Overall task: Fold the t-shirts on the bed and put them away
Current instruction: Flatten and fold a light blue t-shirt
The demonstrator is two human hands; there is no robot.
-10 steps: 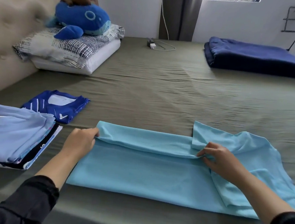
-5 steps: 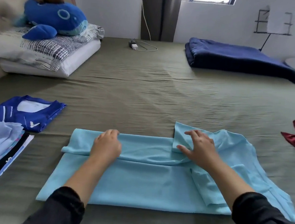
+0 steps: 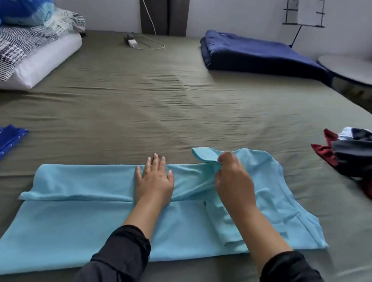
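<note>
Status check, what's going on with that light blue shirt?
Left hand flat on light blue shirt. Right hand pinching its sleeve. Half folded; nothing in the way.

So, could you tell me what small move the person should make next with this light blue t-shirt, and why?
Probably fold the sleeve inward over the body. The right hand pinches the cloth at the sleeve, which sticks out past the folded far edge, while the left hand lies flat on the light blue t-shirt, pinning that fold.

Left hand flat; right hand pinching (fingers curled)
</note>
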